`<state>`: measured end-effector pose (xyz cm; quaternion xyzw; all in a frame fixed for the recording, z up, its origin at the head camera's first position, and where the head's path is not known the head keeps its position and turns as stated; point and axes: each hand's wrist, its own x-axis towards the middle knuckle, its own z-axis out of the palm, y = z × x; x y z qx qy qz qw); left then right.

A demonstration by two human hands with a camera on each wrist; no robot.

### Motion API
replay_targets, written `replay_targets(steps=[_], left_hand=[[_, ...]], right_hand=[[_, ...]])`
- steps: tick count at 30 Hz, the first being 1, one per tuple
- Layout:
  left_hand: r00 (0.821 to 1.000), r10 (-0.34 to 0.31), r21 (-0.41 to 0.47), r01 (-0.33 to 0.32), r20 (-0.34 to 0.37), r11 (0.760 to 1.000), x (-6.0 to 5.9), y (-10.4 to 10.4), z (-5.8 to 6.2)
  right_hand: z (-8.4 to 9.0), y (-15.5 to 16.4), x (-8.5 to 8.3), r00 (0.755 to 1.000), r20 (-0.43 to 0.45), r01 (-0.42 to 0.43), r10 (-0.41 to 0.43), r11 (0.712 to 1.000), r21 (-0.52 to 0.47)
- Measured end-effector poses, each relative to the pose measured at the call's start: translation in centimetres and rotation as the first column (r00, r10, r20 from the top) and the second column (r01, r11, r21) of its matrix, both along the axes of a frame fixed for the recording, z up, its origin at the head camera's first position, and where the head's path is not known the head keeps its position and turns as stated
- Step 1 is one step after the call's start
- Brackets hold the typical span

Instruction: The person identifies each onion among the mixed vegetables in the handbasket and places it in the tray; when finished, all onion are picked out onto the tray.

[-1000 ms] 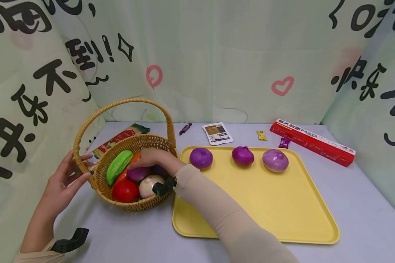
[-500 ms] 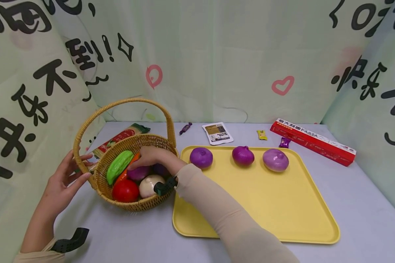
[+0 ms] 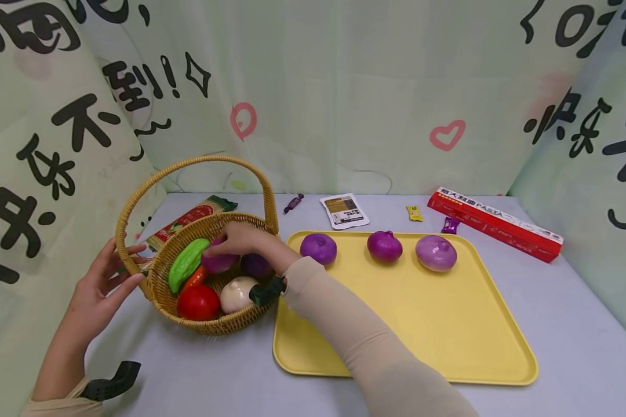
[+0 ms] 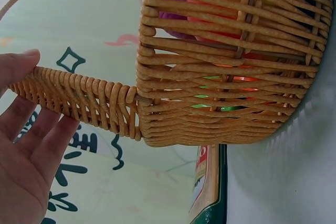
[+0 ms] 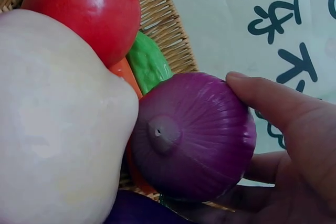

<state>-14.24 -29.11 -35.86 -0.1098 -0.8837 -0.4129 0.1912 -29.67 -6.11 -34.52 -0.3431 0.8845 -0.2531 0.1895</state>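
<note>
My left hand [image 3: 91, 301] grips the base of the handle of a wicker basket [image 3: 211, 328]; in the left wrist view, thumb and fingers [image 4: 55, 135] lie on opposite sides of that handle. Inside the basket, my right hand [image 3: 245, 240] holds a purple onion [image 5: 205, 135] between thumb and fingers. Around it are a bumpy green vegetable [image 3: 189, 263], an orange carrot [image 3: 195, 278], a red tomato [image 3: 198, 302], a white bulb-shaped vegetable [image 3: 237, 294] and a dark purple vegetable [image 3: 255, 266], partly hidden by the hand.
Right of the basket lies a yellow tray [image 3: 407, 324] with three purple onions [image 3: 385, 247] along its far side. Behind are a red box [image 3: 495, 223], a white packet [image 3: 344, 211], small wrapped candies [image 3: 414, 213] and a red-green package [image 3: 188, 220]. Fabric walls enclose the table.
My right hand has lifted the purple onion slightly upward and away inside the basket, uncovering more of the dark purple vegetable. The left hand has stayed on the handle.
</note>
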Motion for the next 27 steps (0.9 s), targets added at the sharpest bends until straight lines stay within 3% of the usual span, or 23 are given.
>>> replay_targets(steps=[18,27], left_hand=[[1.000,-0.004,-0.002,0.004,-0.005,1.000,-0.1,0.0,0.0],[1.000,0.006,-0.009,-0.006,-0.006,1.000,0.0,0.0,0.0]], right_hand=[[0.2,0.7,-0.6,0.998,-0.020,0.051,-0.052,0.995,-0.089],[0.3,1.2,-0.7,0.997,-0.029,0.070,-0.072,0.994,-0.081]])
